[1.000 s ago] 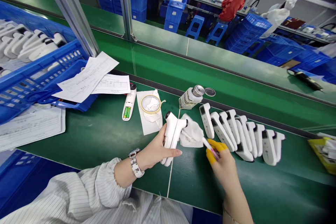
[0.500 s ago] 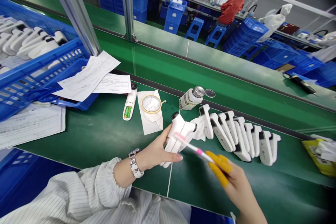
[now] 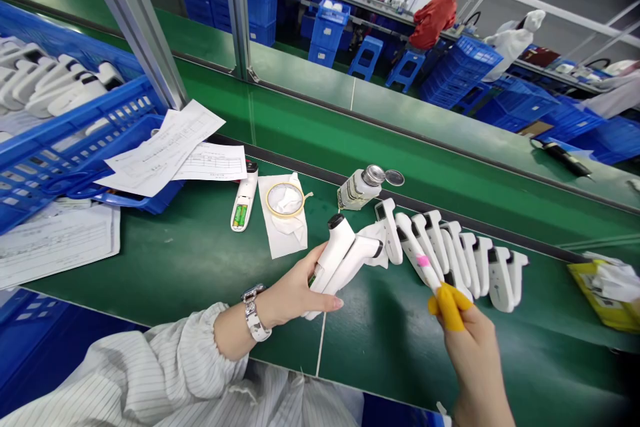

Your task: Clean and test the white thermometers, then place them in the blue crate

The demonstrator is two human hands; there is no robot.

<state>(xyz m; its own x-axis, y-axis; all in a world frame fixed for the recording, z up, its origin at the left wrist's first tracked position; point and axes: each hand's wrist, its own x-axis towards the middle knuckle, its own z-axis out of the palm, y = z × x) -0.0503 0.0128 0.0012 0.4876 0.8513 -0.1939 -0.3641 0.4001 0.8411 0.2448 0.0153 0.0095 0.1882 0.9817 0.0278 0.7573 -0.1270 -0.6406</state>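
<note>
My left hand [image 3: 293, 293] is closed round a white handheld thermometer [image 3: 343, 257], tilted with its dark tip up and left. My right hand [image 3: 463, 333], with yellow finger cots, pinches a thin white-and-pink stick [image 3: 425, 265] that points up and left over a row of several white thermometers [image 3: 450, 257] lying side by side on the green bench [image 3: 190, 260]. A white cloth [image 3: 374, 240] lies behind the held thermometer. A small bottle [image 3: 361, 188] lies on its side beyond it, cap open.
A roll of tape [image 3: 285, 199] sits on white paper beside an opened thermometer with green batteries [image 3: 243, 203]. Blue crates [image 3: 55, 140] with more thermometers and loose papers [image 3: 165, 150] stand at left. A yellow tray [image 3: 603, 290] is at right. People work at a far bench.
My right hand drew the stick away from the held thermometer, swinging right and up over the row. The left hand tilted the thermometer more to the right.
</note>
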